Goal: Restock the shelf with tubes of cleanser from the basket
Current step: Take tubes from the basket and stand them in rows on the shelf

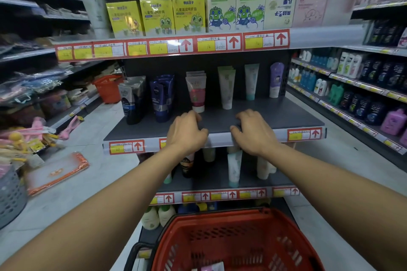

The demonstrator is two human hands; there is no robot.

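Both hands are seen resting on the front lip of the middle shelf [275, 116], side by side with a bare gap of shelf between them. The left hand [187, 133] and the right hand [253, 132] are loosely curled over the edge, fingers bent, and nothing is clamped in either.

The basket [233, 222] is placed well below and behind the hands, close to the body. Only one pale pink item [212, 267] can be made out at its bottom, cut by the frame edge; whether it is a tube of cleanser, and how its long axis lies, cannot be told.

Beyond the hands, tubes are stood upright on their caps along the back of the shelf. The pink tube [196, 91] is just past the left hand's fingertips; the pale green tube [226, 87] is set between the two hands' lines.

The coming move is judged to be a reach down and back, with either hand about equally near.
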